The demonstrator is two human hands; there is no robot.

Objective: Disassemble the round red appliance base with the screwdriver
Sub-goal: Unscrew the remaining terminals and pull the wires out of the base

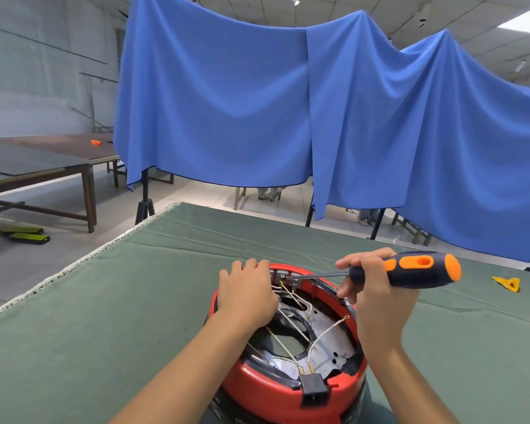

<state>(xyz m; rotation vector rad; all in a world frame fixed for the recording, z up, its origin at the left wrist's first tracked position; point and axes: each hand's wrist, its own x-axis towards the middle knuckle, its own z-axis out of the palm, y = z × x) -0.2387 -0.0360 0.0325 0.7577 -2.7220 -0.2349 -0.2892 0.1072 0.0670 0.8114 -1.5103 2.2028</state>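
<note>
Head view. A blue cloth (227, 96) hangs across the upper half of the frame; a green table cover (104, 301) fills the lower half. Brown tables (43, 166) stand at middle left, and a small yellow piece (507, 284) lies on the cover at the right edge.

The red base (257, 381) sits in the lower centre of the frame, open side up. No cover is fitted over it: the metal inner plate (334, 344), white wires (328, 330) and a black connector block (314, 388) at the near rim are exposed.

The left hand (247, 293) lies over the far left rim, fingers curled over the edge, steadying the base. The right hand (377, 289) grips the screwdriver (416, 270) by its black and orange handle. The shaft runs left to a small terminal bracket (288, 278) at the far rim; the tip meets the bracket, though the screw itself is too small to make out.

Judgement: disassembly is partly complete. The interior is already open. Work appears to be on the far bracket fastener. The wiring, the connector block and the inner plate remain in place.
</note>
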